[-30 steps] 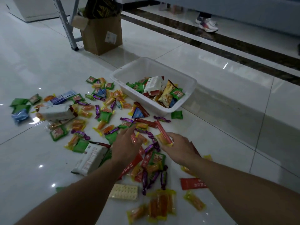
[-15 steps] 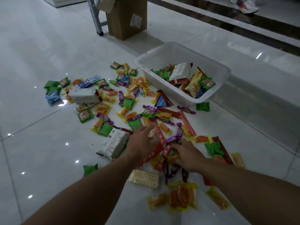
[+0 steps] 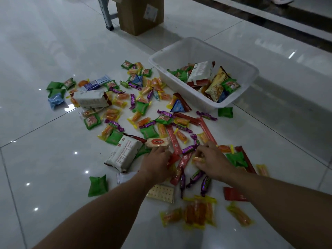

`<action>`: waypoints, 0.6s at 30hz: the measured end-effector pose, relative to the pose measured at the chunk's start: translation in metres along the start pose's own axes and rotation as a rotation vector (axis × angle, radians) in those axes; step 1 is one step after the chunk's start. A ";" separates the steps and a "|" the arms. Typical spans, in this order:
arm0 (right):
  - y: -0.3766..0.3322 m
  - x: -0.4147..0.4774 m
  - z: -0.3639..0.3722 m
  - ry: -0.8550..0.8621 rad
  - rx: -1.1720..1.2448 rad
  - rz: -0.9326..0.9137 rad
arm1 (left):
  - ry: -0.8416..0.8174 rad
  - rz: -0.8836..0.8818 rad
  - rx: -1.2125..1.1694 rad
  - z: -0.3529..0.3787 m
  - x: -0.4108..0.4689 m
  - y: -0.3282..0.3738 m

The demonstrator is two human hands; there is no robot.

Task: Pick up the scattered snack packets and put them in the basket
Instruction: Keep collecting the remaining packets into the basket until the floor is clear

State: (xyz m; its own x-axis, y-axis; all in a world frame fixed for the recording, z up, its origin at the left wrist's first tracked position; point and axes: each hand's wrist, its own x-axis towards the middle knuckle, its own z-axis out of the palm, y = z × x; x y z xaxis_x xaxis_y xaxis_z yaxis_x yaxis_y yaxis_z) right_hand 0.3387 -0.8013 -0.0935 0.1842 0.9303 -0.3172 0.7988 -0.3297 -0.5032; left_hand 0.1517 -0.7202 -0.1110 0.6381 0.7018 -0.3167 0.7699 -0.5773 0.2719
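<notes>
A crinkly orange-labelled clear-wrapped snack packet (image 3: 158, 142) is pinched in the left hand (image 3: 156, 164) while small orange sweets (image 3: 198, 159) are clutched by the right hand (image 3: 212, 159), both light, slippery and best gathered by the edges, with the white plastic basket (image 3: 239, 97) waiting at one o'clock.

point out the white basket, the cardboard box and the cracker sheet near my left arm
white basket (image 3: 250, 81), head view, far right rim
cardboard box (image 3: 133, 17), head view, front face
cracker sheet (image 3: 161, 193), head view, middle
</notes>
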 end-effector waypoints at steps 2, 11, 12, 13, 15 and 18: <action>0.003 0.001 -0.004 0.062 0.017 0.008 | -0.002 -0.032 0.000 0.001 0.002 0.003; 0.001 0.003 -0.010 0.199 0.037 -0.011 | -0.022 -0.080 -0.008 0.000 0.001 0.010; -0.001 0.004 -0.011 0.206 0.042 -0.013 | -0.020 -0.088 -0.043 -0.001 0.000 0.010; -0.002 0.005 -0.013 0.214 0.046 -0.017 | -0.018 -0.091 -0.080 -0.002 0.000 0.011; -0.006 0.007 -0.016 0.233 0.055 -0.021 | -0.014 -0.084 -0.164 -0.007 -0.001 0.011; -0.013 0.011 -0.024 0.271 0.073 -0.022 | 0.017 -0.070 -0.302 -0.019 -0.001 0.010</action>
State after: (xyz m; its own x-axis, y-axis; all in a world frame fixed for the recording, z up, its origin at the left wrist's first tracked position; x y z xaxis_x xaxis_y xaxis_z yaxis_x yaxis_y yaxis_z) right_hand 0.3442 -0.7828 -0.0714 0.3217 0.9431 -0.0842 0.7625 -0.3108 -0.5674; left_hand 0.1592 -0.7185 -0.0905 0.5813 0.7437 -0.3302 0.7734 -0.3787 0.5084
